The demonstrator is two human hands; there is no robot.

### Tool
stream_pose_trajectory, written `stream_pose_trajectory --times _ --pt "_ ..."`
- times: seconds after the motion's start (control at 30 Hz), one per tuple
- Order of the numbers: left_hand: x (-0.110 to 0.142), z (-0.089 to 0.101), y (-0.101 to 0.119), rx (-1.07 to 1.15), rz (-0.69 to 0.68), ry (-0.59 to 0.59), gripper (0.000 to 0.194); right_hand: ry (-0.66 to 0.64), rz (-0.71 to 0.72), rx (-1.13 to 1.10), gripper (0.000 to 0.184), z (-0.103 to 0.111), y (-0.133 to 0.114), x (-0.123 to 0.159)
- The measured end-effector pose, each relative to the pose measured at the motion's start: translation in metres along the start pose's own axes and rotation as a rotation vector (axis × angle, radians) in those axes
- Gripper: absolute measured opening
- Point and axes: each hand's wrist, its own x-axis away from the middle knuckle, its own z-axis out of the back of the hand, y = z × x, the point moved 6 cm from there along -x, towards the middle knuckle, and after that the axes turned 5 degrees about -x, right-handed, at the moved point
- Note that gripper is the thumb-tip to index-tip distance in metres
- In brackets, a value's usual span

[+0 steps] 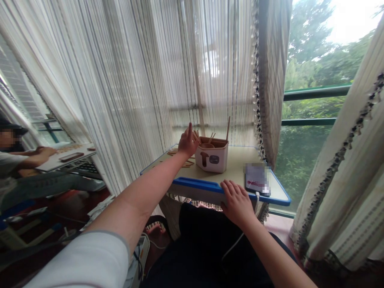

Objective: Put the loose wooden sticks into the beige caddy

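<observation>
My left hand [187,143] is at the left rim of a white container [220,159] with a brown inside. One finger points up, while the others look curled round thin wooden sticks [196,137]; exactly how they grip is hard to see. Two more thin sticks [212,138] and one longer stick [228,128] rise from the container. Loose wooden sticks [188,163] lie on the table [235,175], partly hidden behind my left forearm. My right hand [237,200] rests on the blue front edge of the table, fingers stretched out, holding nothing.
A phone [257,179] with a white cable [257,196] plugged in lies at the table's right front. Striped curtains [135,80] hang behind the table. At the left, another person [18,164] sits at a second table [54,160]. A white box with cables [142,256] stands below.
</observation>
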Motion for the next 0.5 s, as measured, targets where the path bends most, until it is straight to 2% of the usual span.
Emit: stream_pose_trajectory --times 0.07,0.17,0.23,0.4,0.5 --pt "0.0 -0.001 0.004 -0.004 -0.016 0.008 0.072 0.005 -0.001 -0.004 0.064 0.0 0.0 0.0" --pt "0.001 -0.006 0.005 -0.047 -0.039 -0.064 0.053 -0.007 -0.012 -0.008 0.064 0.0 0.0 0.0" --pt "0.002 -0.009 0.001 -0.078 -0.014 -0.085 0.048 -0.019 -0.018 -0.006 0.063 0.001 -0.001 -0.001" --pt "0.014 -0.014 -0.011 -0.092 0.078 -0.05 0.065 -0.034 -0.031 0.0 0.063 0.002 -0.001 -0.002" --pt "0.039 -0.022 -0.025 -0.097 0.218 -0.022 0.072 -0.029 -0.031 -0.001 0.064 0.001 -0.001 -0.001"
